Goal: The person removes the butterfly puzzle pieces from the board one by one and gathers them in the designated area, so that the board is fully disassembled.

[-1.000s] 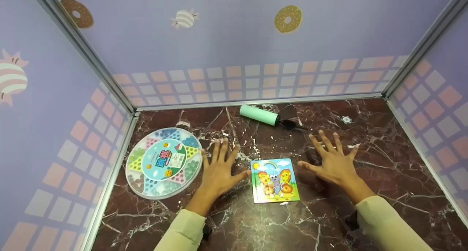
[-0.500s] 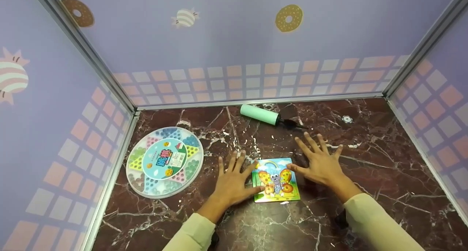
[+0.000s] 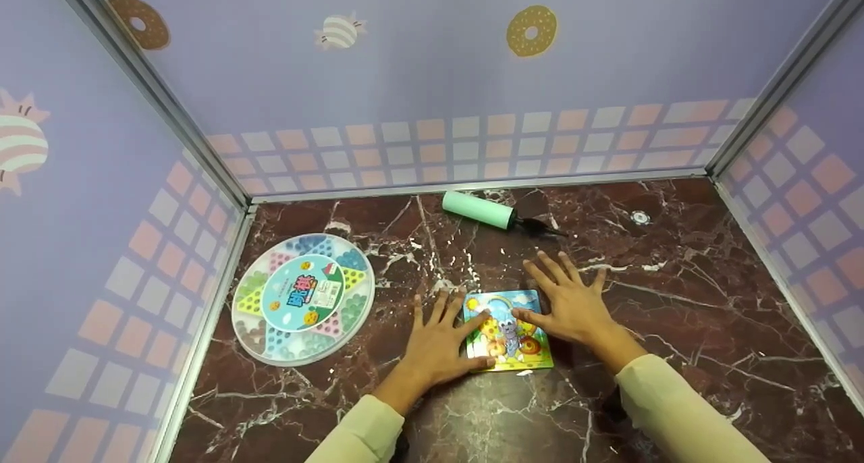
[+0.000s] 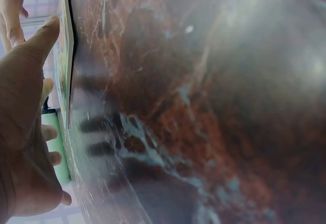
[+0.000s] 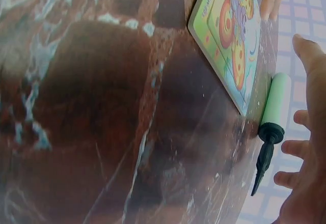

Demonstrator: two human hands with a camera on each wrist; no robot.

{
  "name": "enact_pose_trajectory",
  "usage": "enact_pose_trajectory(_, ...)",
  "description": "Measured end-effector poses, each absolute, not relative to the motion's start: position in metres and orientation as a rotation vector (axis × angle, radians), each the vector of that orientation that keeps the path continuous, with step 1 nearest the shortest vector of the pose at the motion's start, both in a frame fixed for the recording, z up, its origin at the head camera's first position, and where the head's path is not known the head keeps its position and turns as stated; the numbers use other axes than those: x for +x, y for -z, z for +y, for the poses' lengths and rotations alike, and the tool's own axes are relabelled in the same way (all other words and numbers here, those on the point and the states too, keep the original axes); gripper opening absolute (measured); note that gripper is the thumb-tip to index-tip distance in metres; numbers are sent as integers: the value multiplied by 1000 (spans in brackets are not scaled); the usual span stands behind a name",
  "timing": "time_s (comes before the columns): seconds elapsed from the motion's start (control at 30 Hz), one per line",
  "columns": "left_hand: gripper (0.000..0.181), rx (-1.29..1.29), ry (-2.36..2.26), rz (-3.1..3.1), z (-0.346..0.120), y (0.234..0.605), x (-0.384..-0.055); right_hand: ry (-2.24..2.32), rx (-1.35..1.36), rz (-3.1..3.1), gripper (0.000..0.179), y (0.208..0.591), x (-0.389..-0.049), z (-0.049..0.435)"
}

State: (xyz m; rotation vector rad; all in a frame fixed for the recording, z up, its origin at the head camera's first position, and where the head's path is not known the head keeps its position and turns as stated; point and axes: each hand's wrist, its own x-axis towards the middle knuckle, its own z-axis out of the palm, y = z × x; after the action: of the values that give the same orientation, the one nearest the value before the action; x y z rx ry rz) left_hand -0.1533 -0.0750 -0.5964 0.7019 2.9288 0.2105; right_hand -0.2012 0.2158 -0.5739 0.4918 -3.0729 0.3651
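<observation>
Left hand (image 3: 437,347) and right hand (image 3: 574,308) both spread, gripping nothing; flat butterfly-picture board (image 3: 511,338) between them could skid if either pushes harder across glossy desk (image 3: 499,426).

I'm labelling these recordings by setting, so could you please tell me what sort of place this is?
Probably a booth, perhaps for play: purple walls with printed doughnuts and sweets surround a marbled surface on three sides, and a butterfly picture board lies there.
</observation>
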Motion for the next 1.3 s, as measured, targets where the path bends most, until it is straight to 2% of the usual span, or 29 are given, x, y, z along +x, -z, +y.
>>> enact_pose_trajectory(0.67, 87, 691, -180, 2890, -75, 595, -162, -353, 584, -3108, 93, 582, -202, 197)
enact_pose_trajectory(1.0, 88, 680, -176, 2883, -74, 597, -167, -383, 724, -3049, 65, 591, -204, 187)
enact_pose_trajectory(1.3, 87, 672, -205, 2863, -76, 597, -170, -403, 815, -3007, 53, 595, -204, 176)
